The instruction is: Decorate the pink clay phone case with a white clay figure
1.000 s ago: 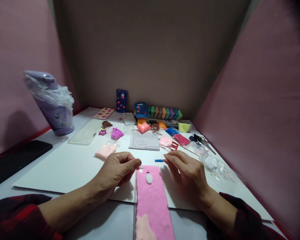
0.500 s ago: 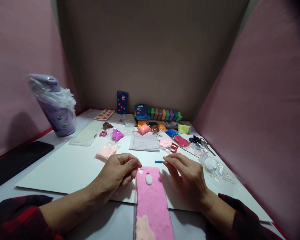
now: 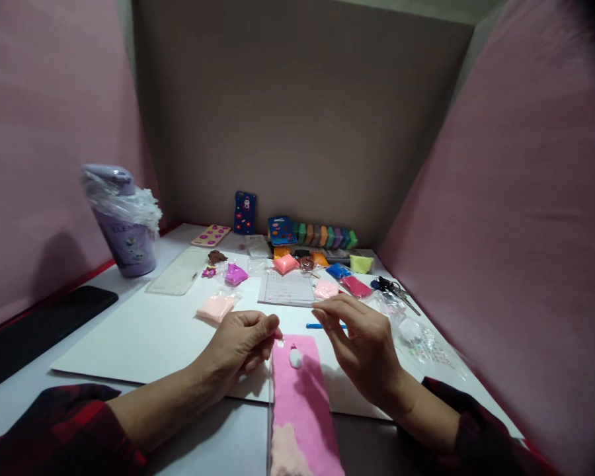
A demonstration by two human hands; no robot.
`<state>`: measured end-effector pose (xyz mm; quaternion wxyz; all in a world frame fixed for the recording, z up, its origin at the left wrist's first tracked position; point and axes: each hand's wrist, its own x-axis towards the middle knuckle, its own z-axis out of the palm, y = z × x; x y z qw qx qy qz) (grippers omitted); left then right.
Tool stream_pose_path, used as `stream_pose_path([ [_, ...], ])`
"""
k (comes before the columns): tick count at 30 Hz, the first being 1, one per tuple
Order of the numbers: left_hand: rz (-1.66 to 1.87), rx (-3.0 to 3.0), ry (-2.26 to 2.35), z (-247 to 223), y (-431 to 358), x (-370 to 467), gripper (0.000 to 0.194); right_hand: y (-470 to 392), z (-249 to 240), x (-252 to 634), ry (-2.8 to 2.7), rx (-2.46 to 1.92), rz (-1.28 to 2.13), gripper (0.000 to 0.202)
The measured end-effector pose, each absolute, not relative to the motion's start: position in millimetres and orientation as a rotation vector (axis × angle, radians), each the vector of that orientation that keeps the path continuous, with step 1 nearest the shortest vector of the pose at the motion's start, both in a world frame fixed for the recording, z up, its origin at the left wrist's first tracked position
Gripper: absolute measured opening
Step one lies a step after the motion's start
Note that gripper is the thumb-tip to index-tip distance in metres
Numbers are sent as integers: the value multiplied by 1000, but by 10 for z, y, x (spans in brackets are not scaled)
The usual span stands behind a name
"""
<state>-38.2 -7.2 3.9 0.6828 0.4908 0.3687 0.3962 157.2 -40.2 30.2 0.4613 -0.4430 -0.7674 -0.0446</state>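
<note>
My left hand (image 3: 250, 340) is closed in a pinch at the upper left corner of a clay-covered phone case (image 3: 307, 396). A tiny pink bit of clay shows at its fingertips. The case is coated in pink clay with a peach patch at the near end, and a white oval piece (image 3: 295, 358) with a pink tip sits near its top. My right hand (image 3: 359, 340) hovers right of the case, thumb and fingertips brought together; whatever they hold, if anything, is too small to make out. Behind it on the white board lies a blue stick tool (image 3: 315, 326), partly hidden.
Beyond the hands lie a lined notepad (image 3: 286, 289), a peach clay packet (image 3: 218, 306), a pink packet (image 3: 326, 289) and keys (image 3: 396, 291). Rhinestones (image 3: 434, 352) sit at right. A purple tumbler (image 3: 129, 241) and dark phone (image 3: 54, 317) stand left; decorated cases (image 3: 244, 213) are at the back.
My right hand has lifted and moved slightly left, off the blue tool, which shows more of its length. My left hand stays by the case corner. The view has tilted up a little.
</note>
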Motion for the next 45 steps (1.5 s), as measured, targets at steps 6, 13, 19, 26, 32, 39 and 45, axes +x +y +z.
stream_pose_path([
  [6, 877, 1079, 766, 51, -58, -367, 29, -330, 73, 1488, -1871, -987, -150, 12],
  [13, 830, 1061, 815, 52, -82, -364, 31, -341, -63, 1547, -1867, -957, -75, 14],
  [19, 811, 1057, 845, 78, -115, -352, 35, -372, -60, 1521, -1901, -904, -67, 15],
  [26, 847, 1047, 876, 43, -116, -346, 36, -375, -76, 1491, -1982, -806, -86, 15],
  [32, 846, 1112, 909, 26, -107, -280, 39, -383, -76, 1488, -2022, -753, -110, 20],
  [39, 874, 1112, 873, 257, -201, -45, 47, -435, 46, 1558, -2034, -782, -266, 19],
  [45, 944, 1236, 831, 160, -151, -33, 39, -353, 23, 1601, -1996, -786, -227, 11],
])
